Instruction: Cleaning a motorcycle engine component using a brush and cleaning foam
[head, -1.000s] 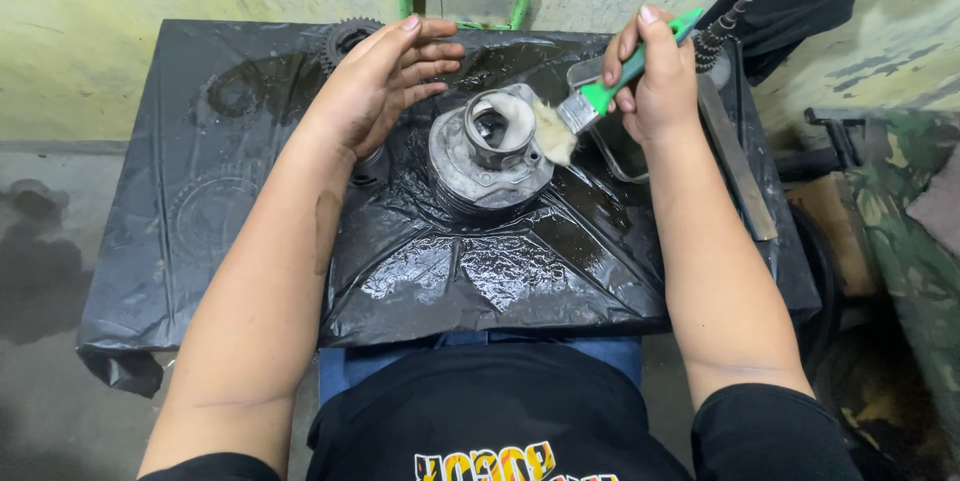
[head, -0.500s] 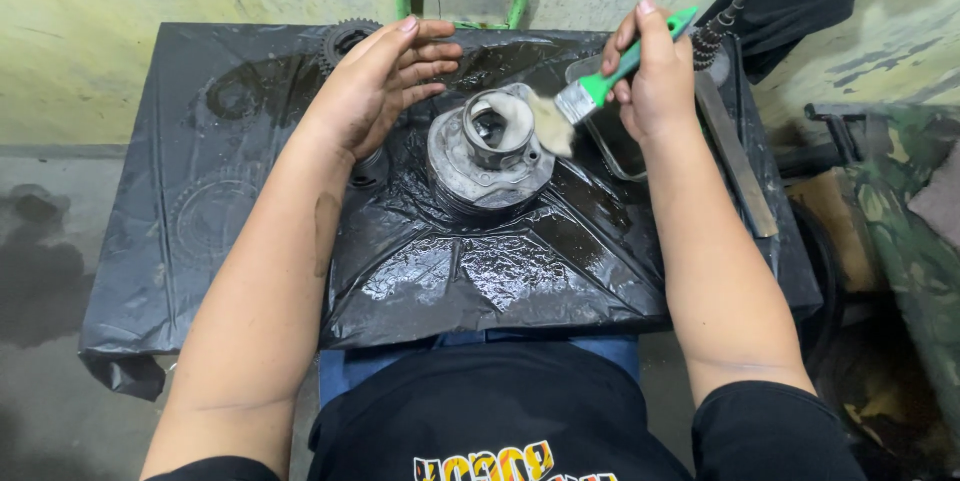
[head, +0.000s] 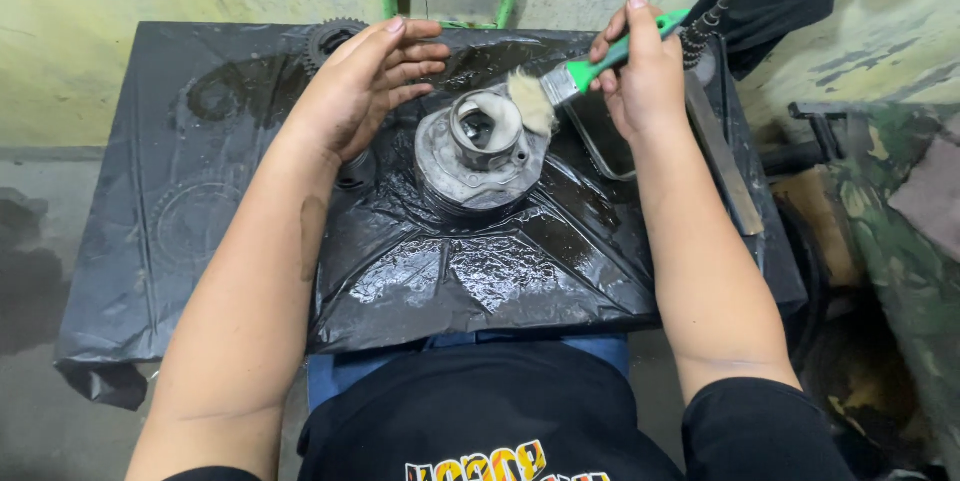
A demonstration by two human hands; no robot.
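In the head view, a paintbrush with a green handle is gripped in the right hand, and its pale bristles are laid against the upper rim of a grey metal engine cylinder. The cylinder is stood upright at the middle of a wet black plastic sheet. The left hand is held flat and wide open just beside the cylinder, nothing being grasped, with a toothed gear lying behind it.

Stained concrete floor under black plastic sheet.
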